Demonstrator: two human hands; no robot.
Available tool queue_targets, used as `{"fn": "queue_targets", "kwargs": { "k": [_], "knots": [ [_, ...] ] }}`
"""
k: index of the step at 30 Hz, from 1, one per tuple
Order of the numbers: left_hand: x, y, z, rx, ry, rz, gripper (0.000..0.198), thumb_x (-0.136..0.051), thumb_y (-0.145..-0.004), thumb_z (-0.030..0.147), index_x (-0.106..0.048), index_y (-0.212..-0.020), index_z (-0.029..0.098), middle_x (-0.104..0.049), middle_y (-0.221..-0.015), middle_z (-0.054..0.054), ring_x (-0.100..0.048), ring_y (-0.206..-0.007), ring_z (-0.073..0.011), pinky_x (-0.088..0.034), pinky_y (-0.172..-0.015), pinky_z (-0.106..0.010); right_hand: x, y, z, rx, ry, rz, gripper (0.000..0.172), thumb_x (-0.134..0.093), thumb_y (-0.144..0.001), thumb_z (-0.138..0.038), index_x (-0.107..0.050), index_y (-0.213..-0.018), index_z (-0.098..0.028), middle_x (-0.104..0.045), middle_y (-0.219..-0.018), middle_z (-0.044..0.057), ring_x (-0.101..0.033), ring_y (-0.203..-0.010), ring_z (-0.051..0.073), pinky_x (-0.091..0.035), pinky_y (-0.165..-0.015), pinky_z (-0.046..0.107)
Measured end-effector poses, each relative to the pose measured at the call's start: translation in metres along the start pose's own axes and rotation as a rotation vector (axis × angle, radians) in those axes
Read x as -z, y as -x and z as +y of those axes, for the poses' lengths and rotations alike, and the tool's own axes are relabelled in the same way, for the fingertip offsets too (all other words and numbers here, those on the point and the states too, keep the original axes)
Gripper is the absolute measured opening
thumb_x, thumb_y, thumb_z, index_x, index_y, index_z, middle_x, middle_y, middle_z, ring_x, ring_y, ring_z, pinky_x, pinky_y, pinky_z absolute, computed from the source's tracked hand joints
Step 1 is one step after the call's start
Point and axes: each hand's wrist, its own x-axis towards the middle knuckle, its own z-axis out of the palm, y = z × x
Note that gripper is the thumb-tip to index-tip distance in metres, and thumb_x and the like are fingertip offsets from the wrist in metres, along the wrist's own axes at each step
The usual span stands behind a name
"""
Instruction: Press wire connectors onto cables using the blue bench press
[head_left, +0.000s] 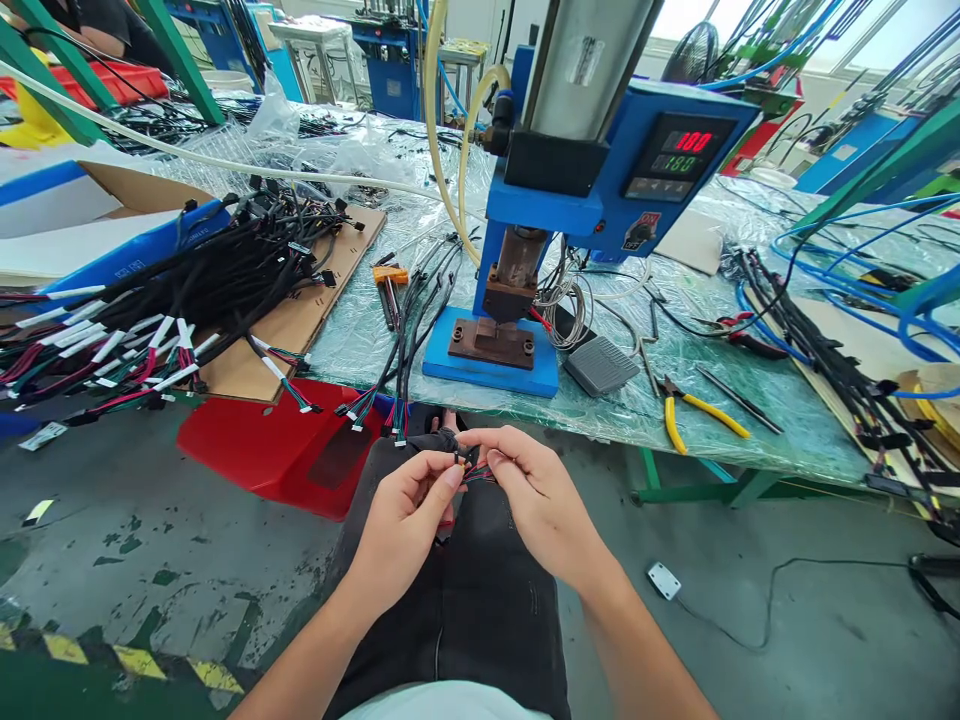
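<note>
Above my lap, my left hand (412, 510) pinches a small black connector (469, 456) on a cable, with a bit of orange by the fingertips. My right hand (529, 490) is close against it, thumb and forefinger bent around the same wire harness (478, 473), whose thin red, green and black wires run under the fingers. Fingers hide most of the connector. Just beyond, more black cables (409, 345) with white plug ends hang over the table edge, beside the blue press (491, 380).
A large pile of black cables (225, 260) lies on cardboard at left. Yellow-handled cutters (694, 405), a grey pedal (600, 365) and red-handled pliers (750, 335) lie on the plastic-covered table (600, 410). Below stands a red stool (262, 455). More harnesses (817, 370) lie at right.
</note>
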Motion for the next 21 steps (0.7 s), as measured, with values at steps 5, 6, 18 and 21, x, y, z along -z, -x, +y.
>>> {"fn": "queue_targets", "kwargs": {
  "k": [5,6,18,21],
  "knots": [
    [-0.001,0.003,-0.001,-0.026,-0.074,-0.051,0.027,-0.059,-0.091,0.044,-0.067,-0.096,0.018,-0.055,-0.07,0.002,-0.046,-0.059,-0.0094,-0.038,-0.053,-0.021,0.003,0.003,-0.013,0.112,0.116,-0.039,0.027,-0.048,-0.098,-0.024,-0.068,-0.115,-0.029,-0.066,-0.112,0.002,-0.06,-0.108,0.018,-0.046,-0.092,0.03],
    [0.0,0.003,-0.001,-0.032,-0.084,-0.058,0.028,-0.058,-0.091,0.044,-0.067,-0.097,0.018,-0.053,-0.069,0.002,-0.045,-0.059,-0.0095,-0.038,-0.053,-0.022,0.003,0.003,-0.015,0.114,0.148,-0.049,0.025,-0.05,-0.097,-0.023,-0.069,-0.113,-0.028,-0.066,-0.112,0.002,-0.06,-0.109,0.018,-0.045,-0.093,0.031],
    [-0.002,0.004,-0.004,-0.041,-0.129,-0.094,0.027,-0.061,-0.09,0.042,-0.067,-0.099,0.018,-0.061,-0.081,0.0,-0.051,-0.069,-0.0114,-0.044,-0.064,-0.024,0.0,0.0,-0.008,-0.021,0.13,-0.024,0.009,-0.056,-0.093,-0.025,-0.064,-0.089,-0.025,-0.066,-0.093,-0.003,-0.059,-0.084,0.013,-0.043,-0.07,0.026],
    [-0.006,0.004,-0.004,-0.007,-0.083,-0.088,0.026,-0.064,-0.088,0.041,-0.067,-0.095,0.017,-0.062,-0.078,0.0,-0.053,-0.066,-0.0117,-0.046,-0.062,-0.024,0.0,-0.001,-0.006,-0.088,0.108,-0.015,0.009,-0.057,-0.092,-0.028,-0.065,-0.088,-0.024,-0.067,-0.089,-0.003,-0.058,-0.08,0.013,-0.04,-0.063,0.025]
  ]
}}
